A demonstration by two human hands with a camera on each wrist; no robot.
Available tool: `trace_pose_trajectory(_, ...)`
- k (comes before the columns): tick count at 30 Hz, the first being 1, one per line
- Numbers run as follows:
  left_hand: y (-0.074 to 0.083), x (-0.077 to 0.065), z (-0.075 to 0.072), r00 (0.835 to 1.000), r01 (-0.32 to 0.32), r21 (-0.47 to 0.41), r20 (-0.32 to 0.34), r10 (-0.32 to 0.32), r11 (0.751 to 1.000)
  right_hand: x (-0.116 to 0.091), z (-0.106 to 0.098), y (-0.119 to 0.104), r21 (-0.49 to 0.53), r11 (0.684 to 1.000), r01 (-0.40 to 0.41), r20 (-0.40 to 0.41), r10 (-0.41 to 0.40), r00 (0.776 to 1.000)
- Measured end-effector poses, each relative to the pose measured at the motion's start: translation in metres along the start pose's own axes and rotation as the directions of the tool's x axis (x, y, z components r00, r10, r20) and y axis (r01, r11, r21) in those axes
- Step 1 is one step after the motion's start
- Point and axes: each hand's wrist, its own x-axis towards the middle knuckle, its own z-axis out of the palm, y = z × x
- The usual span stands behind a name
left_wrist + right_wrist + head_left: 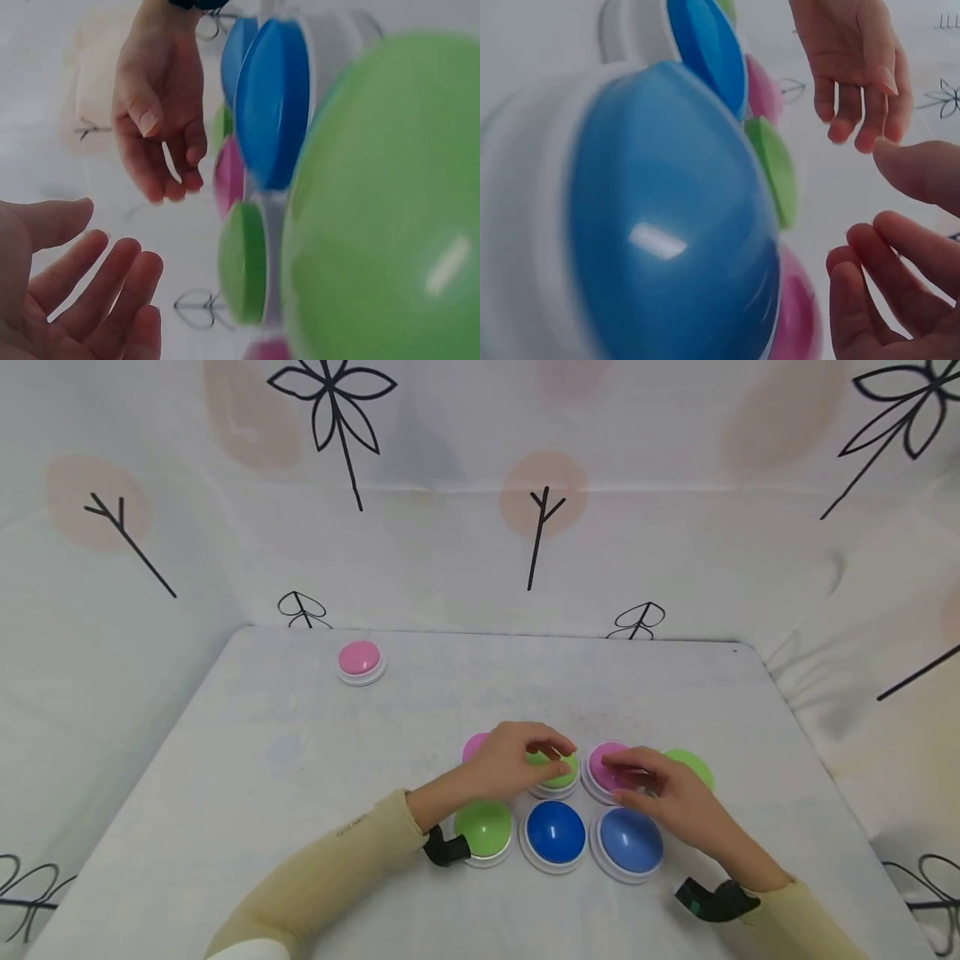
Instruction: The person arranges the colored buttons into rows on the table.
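My left hand (517, 758) hovers over a green-domed push button (558, 774) in the back row, fingers loosely bent with nothing between them. To its right, my right hand (675, 797) hangs over a pink-domed button (604, 767), also holding nothing. Both wrist views show the palms facing each other, fingers relaxed and apart from the domes. In front are a green button (483, 828), a dark blue button (555, 832) and a lighter blue button (630, 841), all on white round bases. Partly hidden by the hands are another pink button (474, 746) and a green button (692, 766).
A lone pink button (360, 660) sits near the back left of the white table (225, 793). Patterned cloth walls (450, 560) with plant drawings rise behind and at both sides. Dark wrist straps (717, 900) show at the sleeve ends.
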Motion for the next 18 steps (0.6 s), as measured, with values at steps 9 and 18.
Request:
trace_pose_trajectory(9,-0.03,-0.014,-0.051,0.979,0.058,-0.01,-0.195,-0.059,0.998,0.056,0.016,-0.016,0.072,0.997,0.023,0.074,-0.029,0.997)
trace_pose_trajectory(18,-0.073,-0.047,-0.107,0.901,0.17,0.042,-0.411,-0.138,0.985,0.119,0.033,-0.043,0.132,0.989,0.067,0.107,-0.082,0.991)
